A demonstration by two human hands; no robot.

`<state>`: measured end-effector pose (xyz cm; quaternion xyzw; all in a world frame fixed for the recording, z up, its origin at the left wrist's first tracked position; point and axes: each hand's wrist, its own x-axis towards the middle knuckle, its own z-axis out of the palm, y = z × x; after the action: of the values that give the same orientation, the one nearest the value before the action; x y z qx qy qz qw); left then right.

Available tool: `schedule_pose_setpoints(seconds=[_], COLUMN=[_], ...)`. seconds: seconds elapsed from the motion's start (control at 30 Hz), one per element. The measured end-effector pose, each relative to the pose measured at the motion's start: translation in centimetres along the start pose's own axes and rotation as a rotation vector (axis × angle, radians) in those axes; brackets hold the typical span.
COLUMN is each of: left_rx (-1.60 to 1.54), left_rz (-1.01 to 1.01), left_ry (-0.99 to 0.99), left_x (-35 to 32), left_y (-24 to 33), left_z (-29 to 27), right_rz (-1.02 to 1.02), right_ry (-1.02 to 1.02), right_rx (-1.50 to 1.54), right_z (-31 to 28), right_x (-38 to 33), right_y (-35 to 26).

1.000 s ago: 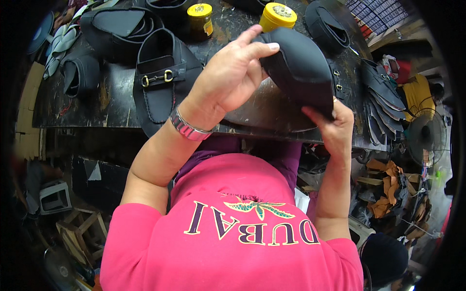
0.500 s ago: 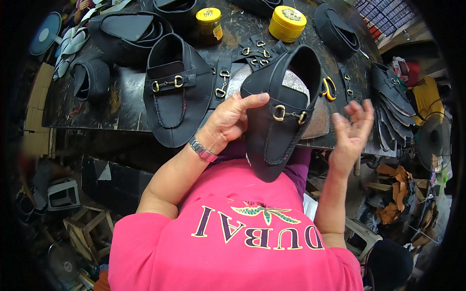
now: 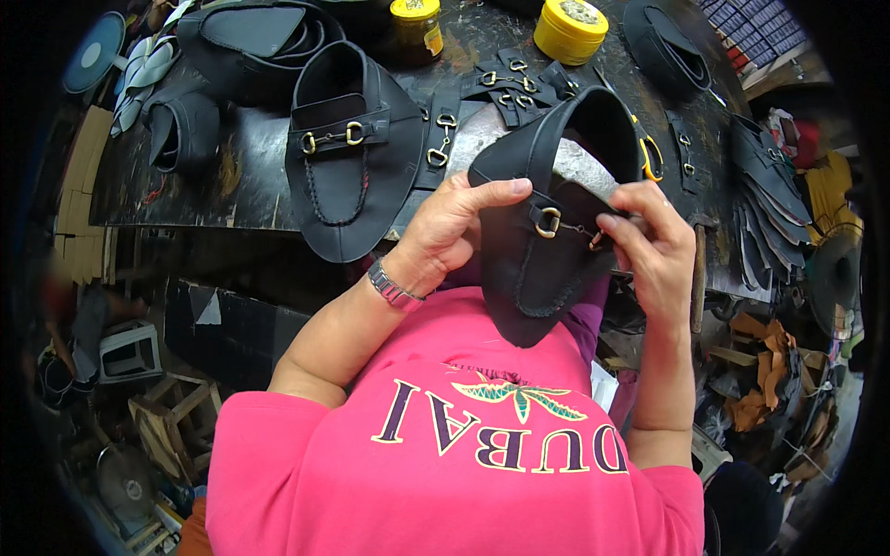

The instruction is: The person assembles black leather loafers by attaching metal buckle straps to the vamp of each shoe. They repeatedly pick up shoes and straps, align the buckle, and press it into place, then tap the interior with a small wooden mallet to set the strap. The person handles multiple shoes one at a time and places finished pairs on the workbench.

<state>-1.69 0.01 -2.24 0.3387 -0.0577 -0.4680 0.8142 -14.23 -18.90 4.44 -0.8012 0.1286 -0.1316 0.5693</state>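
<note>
A black shoe upper point(image 3: 542, 269) with a gold metal bit across its strap is held up in front of my chest, toe pointing at me. My left hand point(image 3: 454, 227) grips its left side, thumb lying over the edge by the strap. On the other side, my right hand point(image 3: 654, 246) pinches the strap's right end near the gold ring. A matching black upper point(image 3: 357, 157) rests on the table to the left. Beyond the held upper lie several black straps with gold bits point(image 3: 505, 88) and yellow-handled scissors point(image 3: 653, 157), partly hidden.
The dark worktable point(image 3: 241, 199) bears a yellow tub point(image 3: 571, 32), a yellow-lidded jar point(image 3: 417, 35) and rolled black uppers point(image 3: 663, 51). A stack of black pieces point(image 3: 771, 199) overhangs the right edge. Stools point(image 3: 176, 422) and a fan point(image 3: 125, 482) stand on the floor at left.
My right hand came in from the right, fingers spread before, and now pinches the strap's end on the upper. The upper has tilted slightly; my left hand keeps its hold.
</note>
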Motion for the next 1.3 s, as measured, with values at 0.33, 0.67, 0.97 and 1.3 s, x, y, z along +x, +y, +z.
schedule_pose_setpoints(seconds=[0.33, 0.67, 0.97, 1.3], left_rx=[1.193, 1.748, 1.459, 1.473], left_rz=[0.854, 0.492, 0.318, 0.738], left_ry=[0.291, -0.347, -0.357, -0.506], left_x=[0.0, 0.4, 0.4, -0.2], left_y=[0.8, 5.4, 4.8, 3.3], left_z=[2.4, 6.3, 5.7, 4.1], right_rz=[-0.396, -0.482, 0.323, 0.417], right_ry=[0.017, 0.406, 0.049, 0.100], right_rx=[-0.333, -0.154, 0.942, 1.012], right_z=[1.1, 2.6, 1.0, 1.9], right_x=[-1.0, -1.8, -2.4, -1.8], right_y=[-0.1, 1.4, 3.6, 6.4])
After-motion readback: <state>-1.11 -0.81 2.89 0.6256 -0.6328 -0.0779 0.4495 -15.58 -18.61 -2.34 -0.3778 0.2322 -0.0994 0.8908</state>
